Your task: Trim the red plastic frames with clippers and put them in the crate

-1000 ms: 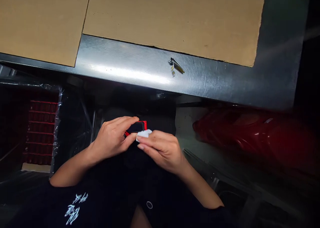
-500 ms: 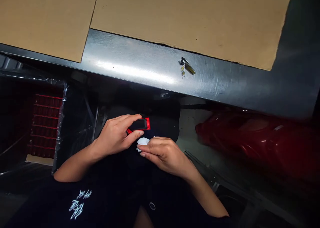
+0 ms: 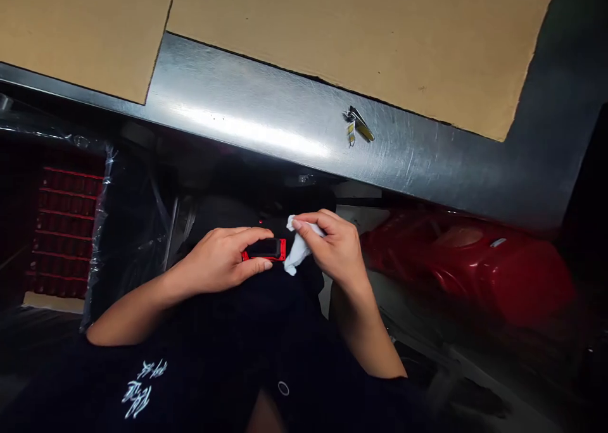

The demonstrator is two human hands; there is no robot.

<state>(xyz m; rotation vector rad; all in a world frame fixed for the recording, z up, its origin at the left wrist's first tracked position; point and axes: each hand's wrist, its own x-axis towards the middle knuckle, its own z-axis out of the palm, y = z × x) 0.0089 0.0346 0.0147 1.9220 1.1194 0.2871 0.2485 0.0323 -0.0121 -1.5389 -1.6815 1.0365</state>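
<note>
My left hand (image 3: 219, 260) pinches a small red and black part (image 3: 265, 249) between thumb and forefinger, over my lap. Just to its right, my right hand (image 3: 336, 245) is closed on a crumpled white cloth (image 3: 297, 251), whose lower end hangs beside the part's right end. Both hands sit below the front edge of a steel table (image 3: 266, 126), in deep shadow.
Brown cardboard sheets (image 3: 332, 28) cover most of the table. A small metal clip with a yellow strip (image 3: 357, 124) lies on the bare steel. A red tray of parts in clear film (image 3: 66, 218) is at the left, and a glossy red shape (image 3: 479, 262) at the right.
My right hand has lifted with the white cloth from below the part to its right side. My left hand has lowered the part a little.
</note>
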